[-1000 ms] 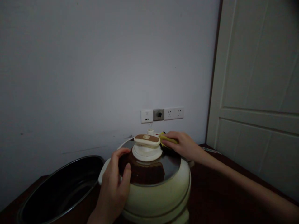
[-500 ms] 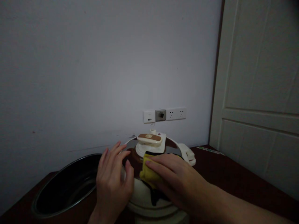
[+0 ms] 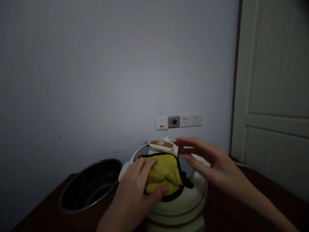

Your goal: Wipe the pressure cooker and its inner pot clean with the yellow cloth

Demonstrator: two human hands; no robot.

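Note:
A folded yellow cloth (image 3: 164,174) with black edging lies against the lid of a cream electric pressure cooker (image 3: 176,209). My left hand (image 3: 135,187) holds the cloth at its left side, thumb and fingers resting over it. Just right of the cloth, my right hand (image 3: 210,161) is empty, its fingers apart and reaching toward the lid handle (image 3: 161,146), which has a brown top. Whether its fingertips touch the lid is unclear. The cloth and both hands hide much of the lid.
To the left stands a dark inner pot (image 3: 91,183) with a shiny rim, on a dark red tabletop (image 3: 241,196). Behind are a pale wall with sockets (image 3: 190,120) and, at the right, a white door panel (image 3: 272,96).
The cloth has passed from my right hand to my left and is spread flatter. My right hand has let go and moved right. The view has shifted slightly left.

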